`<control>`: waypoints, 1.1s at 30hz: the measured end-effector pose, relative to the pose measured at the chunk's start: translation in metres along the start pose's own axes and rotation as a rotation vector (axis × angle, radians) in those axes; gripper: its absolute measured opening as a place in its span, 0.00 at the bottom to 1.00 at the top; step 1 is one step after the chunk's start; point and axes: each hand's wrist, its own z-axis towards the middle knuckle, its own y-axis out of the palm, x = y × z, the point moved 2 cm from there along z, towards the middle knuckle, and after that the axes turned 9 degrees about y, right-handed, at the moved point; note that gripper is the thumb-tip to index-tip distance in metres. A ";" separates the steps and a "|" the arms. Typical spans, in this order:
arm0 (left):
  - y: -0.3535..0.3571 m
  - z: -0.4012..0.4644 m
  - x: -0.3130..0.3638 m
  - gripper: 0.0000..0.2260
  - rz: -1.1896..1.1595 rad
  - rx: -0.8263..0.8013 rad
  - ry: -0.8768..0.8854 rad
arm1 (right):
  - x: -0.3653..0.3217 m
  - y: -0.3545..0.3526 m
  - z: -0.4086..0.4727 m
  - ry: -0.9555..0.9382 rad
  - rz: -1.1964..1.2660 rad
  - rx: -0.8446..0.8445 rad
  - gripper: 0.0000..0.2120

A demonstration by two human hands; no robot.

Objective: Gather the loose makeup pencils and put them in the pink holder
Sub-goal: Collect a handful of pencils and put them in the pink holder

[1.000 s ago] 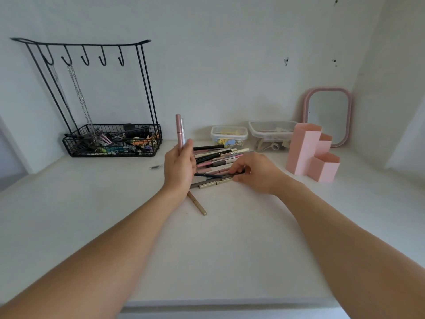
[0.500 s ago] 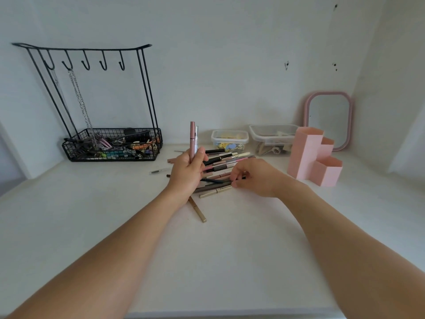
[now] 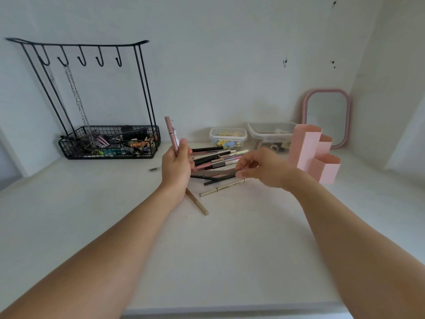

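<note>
A pile of loose makeup pencils (image 3: 216, 161) lies on the white table (image 3: 207, 249) between my hands. My left hand (image 3: 176, 169) grips a pink pencil (image 3: 172, 134) upright, with a thinner one behind it. My right hand (image 3: 264, 168) is lifted just above the pile and pinches the end of a dark pencil (image 3: 220, 179) that slants down to the left. Two gold pencils (image 3: 224, 187) (image 3: 197, 202) lie nearest me. The pink holder (image 3: 310, 153), with stepped compartments, stands to the right of my right hand.
A black wire rack with hooks and a basket (image 3: 108, 143) of small items stands at the back left. Two clear plastic boxes (image 3: 227, 137) (image 3: 271, 132) sit behind the pile. A pink-framed mirror (image 3: 326, 116) leans on the wall. A small brush (image 3: 154, 168) lies left of my left hand.
My right hand has risen off the pile with a dark pencil pinched in its fingers. My left hand still holds the pink pencil, now tilted a little to the left.
</note>
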 end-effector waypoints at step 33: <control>-0.017 0.007 0.020 0.06 -0.082 -0.015 -0.062 | -0.023 0.052 -0.003 0.004 -0.098 0.231 0.04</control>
